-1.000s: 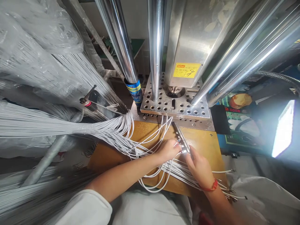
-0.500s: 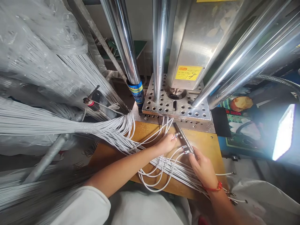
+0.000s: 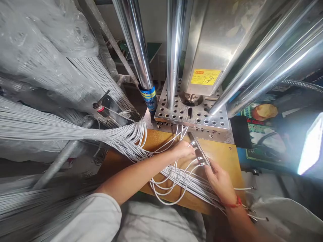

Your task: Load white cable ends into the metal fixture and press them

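Both hands sit slightly farther up the board than half a second ago, and the left hand (image 3: 182, 150) has closed in on the upper part of the strip (image 3: 199, 153). Its fingertips pinch a wire end at the strip's left edge; the other fingers are curled. The right hand (image 3: 221, 179) rests on the lower end of the strip, index finger extended and pressing there, the remaining fingers loosely bent over the wires (image 3: 176, 181). A red band (image 3: 233, 203) circles that wrist.

The strip is a narrow metal fixture lying diagonally on the yellow board (image 3: 222, 156), its top end near the perforated plate (image 3: 191, 116). Several white wires are seated in the strip with their metal tips at its left edge; their slack loops hang toward the front edge of the board.

A thick bundle (image 3: 63, 129) of the same wires enters from the left and fans out across the board under both forearms. Clear plastic bags (image 3: 32, 57) at upper left hold more wire. A spray can (image 3: 150, 97) stands at the plate's left corner, beside a chrome column (image 3: 174, 50). The press head (image 3: 209, 47) carries a yellow label (image 3: 205, 76).
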`<state>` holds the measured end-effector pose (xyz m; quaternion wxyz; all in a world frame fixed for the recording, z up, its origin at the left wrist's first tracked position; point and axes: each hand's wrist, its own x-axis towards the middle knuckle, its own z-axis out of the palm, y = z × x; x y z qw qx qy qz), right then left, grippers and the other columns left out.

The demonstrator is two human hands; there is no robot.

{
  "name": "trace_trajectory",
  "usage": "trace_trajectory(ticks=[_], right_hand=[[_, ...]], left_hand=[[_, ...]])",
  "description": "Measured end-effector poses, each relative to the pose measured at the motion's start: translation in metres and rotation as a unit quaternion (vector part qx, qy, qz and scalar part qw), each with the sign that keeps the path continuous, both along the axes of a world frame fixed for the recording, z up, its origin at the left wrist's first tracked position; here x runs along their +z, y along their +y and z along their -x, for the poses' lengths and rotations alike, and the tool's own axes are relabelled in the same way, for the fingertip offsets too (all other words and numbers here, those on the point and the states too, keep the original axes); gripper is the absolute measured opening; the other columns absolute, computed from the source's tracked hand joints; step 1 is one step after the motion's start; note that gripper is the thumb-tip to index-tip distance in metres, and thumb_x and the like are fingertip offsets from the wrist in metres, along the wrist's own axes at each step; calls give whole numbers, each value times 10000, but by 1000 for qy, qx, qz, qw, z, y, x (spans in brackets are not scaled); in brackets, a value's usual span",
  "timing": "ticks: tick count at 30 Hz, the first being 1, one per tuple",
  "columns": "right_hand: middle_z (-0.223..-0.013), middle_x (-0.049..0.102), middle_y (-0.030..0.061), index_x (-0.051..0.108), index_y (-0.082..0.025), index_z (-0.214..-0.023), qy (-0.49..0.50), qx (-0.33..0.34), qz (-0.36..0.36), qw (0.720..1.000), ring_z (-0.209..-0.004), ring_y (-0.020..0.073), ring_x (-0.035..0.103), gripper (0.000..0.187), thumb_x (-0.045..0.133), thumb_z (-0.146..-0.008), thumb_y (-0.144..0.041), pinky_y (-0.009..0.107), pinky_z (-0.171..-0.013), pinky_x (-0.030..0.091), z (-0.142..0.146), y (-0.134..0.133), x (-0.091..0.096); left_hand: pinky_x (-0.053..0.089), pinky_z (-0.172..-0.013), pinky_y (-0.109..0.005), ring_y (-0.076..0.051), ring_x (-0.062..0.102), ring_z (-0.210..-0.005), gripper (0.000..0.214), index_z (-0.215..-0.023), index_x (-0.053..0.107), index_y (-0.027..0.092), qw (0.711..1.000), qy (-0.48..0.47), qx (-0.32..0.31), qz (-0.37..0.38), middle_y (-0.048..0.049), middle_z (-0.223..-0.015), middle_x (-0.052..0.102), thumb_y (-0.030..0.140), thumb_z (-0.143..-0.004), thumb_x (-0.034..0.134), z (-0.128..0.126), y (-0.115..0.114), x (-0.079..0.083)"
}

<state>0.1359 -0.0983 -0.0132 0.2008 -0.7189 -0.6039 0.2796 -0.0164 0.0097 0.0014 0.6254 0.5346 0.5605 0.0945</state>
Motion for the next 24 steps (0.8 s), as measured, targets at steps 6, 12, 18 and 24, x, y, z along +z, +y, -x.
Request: trace_trajectory(ticks=[6,12,18,24], right_hand=[[-605,565,-2,522,-140,-1130,-30,48,-39,998,-380,78,407,408,368,-811,-344,213,-479,371,4,-6,2],[-619,531,12,516,-106,-1134,24,45,-20,999,-364,64,334,429,370,-818,-357,213,-443,356,2,-11,12],[-564,467,-6,524,-92,-1121,40,-2,20,999,-382,71,303,437,369,-812,-359,208,-413,311,-7,-13,11],[-461,347,-53,527,-125,-1112,36,-14,31,999,-350,74,294,439,372,-800,-391,204,-397,275,-7,-13,5]], left_hand=[[317,-454,-176,-50,368,-427,55,-565,538,123,999,35,-7,-23,61,-459,425,146,-606,567,-6,-1,-3],[367,-569,-229,-116,468,-566,185,-651,585,146,988,54,-78,-125,0,-582,523,315,-696,524,-1,-12,-12],[340,-557,-222,-115,473,-596,295,-852,568,176,948,111,-77,-288,-21,-691,559,318,-827,310,14,-12,-15],[282,-479,-220,-99,400,-493,276,-613,618,137,959,106,-108,-241,6,-503,480,306,-732,435,8,0,-34]])
